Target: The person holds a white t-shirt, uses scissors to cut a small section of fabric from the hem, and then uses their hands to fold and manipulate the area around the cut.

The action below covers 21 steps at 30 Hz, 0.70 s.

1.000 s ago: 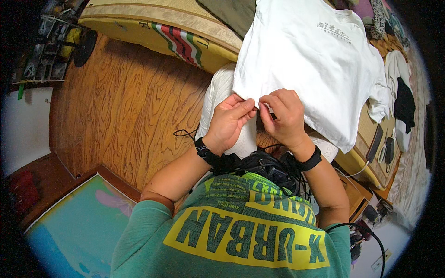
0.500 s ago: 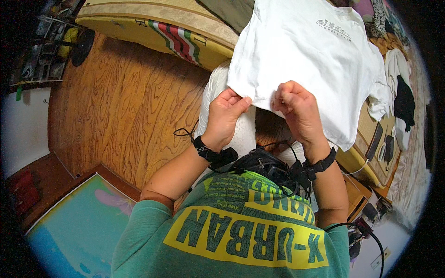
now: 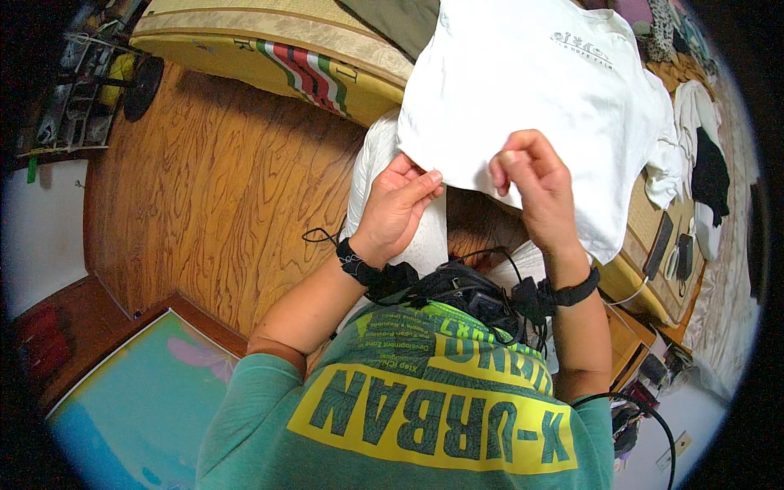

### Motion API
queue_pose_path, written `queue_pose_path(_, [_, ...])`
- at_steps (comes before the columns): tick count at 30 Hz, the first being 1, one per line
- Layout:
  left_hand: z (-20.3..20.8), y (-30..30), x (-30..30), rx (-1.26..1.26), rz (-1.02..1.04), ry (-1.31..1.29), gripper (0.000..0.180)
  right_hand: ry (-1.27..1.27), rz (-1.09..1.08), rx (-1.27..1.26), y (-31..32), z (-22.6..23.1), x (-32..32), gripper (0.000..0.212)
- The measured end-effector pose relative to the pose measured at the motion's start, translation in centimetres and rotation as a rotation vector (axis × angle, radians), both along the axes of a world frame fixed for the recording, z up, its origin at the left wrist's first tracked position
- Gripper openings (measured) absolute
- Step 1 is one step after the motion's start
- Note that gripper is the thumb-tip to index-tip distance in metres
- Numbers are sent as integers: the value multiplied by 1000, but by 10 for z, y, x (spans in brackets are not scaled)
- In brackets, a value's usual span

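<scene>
A white T-shirt [image 3: 506, 90] with a small dark print near its neck lies spread over the bed edge, its hem hanging towards my lap. My left hand [image 3: 394, 206] pinches the hem between thumb and forefinger. Above the cloth, to the right of that pinch, my right hand [image 3: 537, 181] is raised with thumb and curled fingers drawn together. Whatever is between those fingertips, if anything, is too small to make out. Black straps with cables circle both my wrists.
The bed [image 3: 245, 61] with a yellow side runs across the top. More clothes [image 3: 704, 175] lie at the right, near a long black object [image 3: 658, 245] and a white cable. Wooden floor [image 3: 180, 188] spreads at the left. A blue-green panel [image 3: 155, 392] is at lower left.
My right hand has moved slightly right and up, away from the hem, and its fingers show more plainly. My left hand keeps its pinch on the T-shirt.
</scene>
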State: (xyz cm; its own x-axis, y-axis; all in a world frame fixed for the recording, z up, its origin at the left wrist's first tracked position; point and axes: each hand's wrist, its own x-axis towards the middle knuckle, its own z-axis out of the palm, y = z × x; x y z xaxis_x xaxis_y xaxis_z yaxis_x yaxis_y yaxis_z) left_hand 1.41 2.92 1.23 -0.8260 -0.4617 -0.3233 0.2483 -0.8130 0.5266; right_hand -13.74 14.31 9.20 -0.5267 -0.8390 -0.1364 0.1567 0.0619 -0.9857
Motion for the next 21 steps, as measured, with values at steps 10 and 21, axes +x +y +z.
queue_pose_path(10, [3, 7, 2, -291, 11, -43, 24, 1079, 169, 16, -32, -18, 20, 13])
queue_pose_path(21, [3, -1, 4, -174, -42, -101, 23, 770, -19, 126, -11, -9, 13, 2])
